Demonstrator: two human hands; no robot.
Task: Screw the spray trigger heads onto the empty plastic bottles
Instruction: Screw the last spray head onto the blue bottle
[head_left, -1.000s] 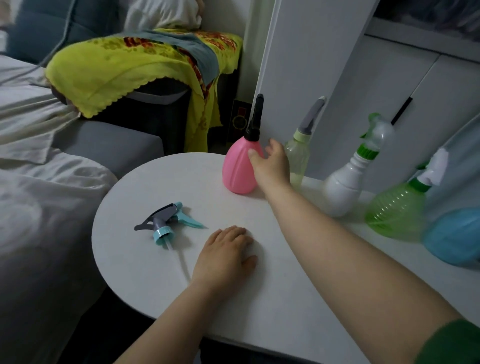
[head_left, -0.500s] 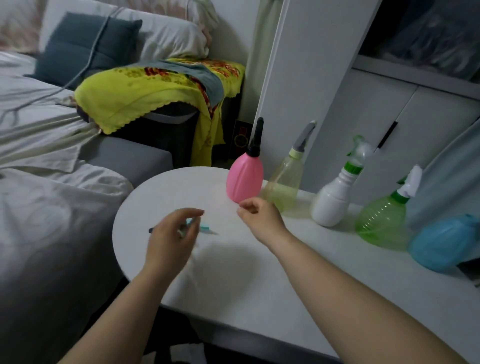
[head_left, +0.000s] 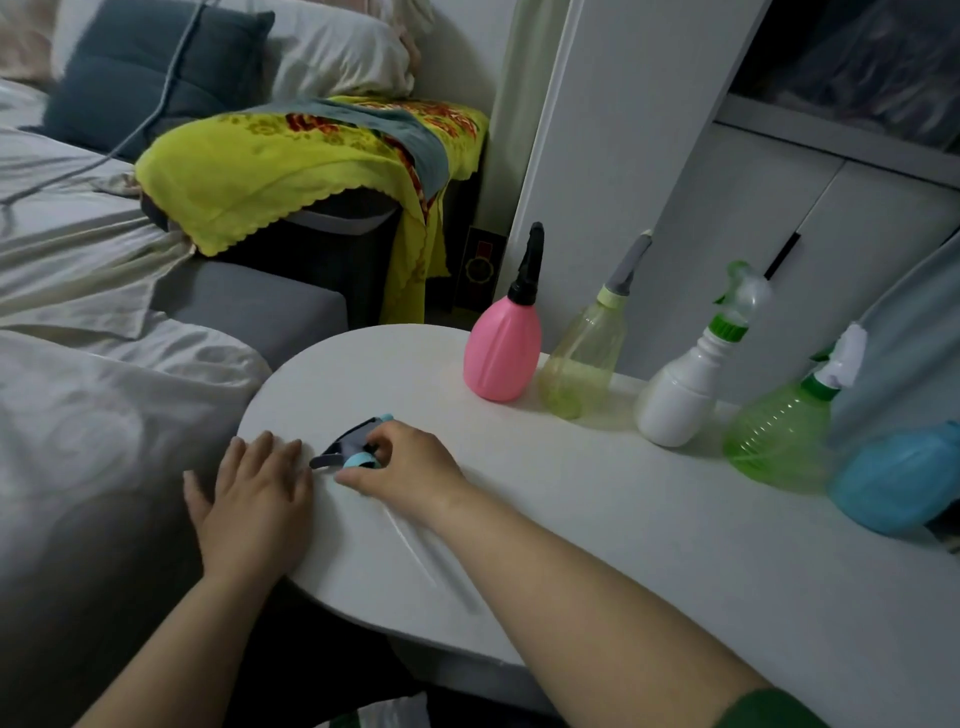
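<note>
**mop_fan:** where's the loose head at?

**dusty42:** The head (head_left: 349, 448) lies on its side on the bench (head_left: 623, 530), lower middle of the frame, near the rounded left end. The right hand (head_left: 410, 465) is on it, fingers curled over the grey-and-blue body, so that hand's gripping it. Its thin clear tube (head_left: 410, 545) trails toward the bottom, partly under the forearm.

**mop_fan:** and the other hand?

**dusty42:** The left hand (head_left: 254, 499) is flat on the bench edge, fingers straight, holding nothing. It's just beside the lever tip; can't tell if they touch.

**mop_fan:** anything crowding it?

**dusty42:** Not close by. Five bottles stand in a row along the back, right of centre: pink bottle (head_left: 501, 353), yellow bottle (head_left: 582, 364), white bottle (head_left: 680, 395), green bottle (head_left: 779, 439), all with heads on. The blue bottle (head_left: 898, 480) sits at the right edge, its top hidden. They're well apart from the hands. A bed (head_left: 78, 389) fills the left side, a yellow cloth (head_left: 260, 171) is draped upper left, and a white cabinet (head_left: 831, 218) is behind the bottles.
</note>
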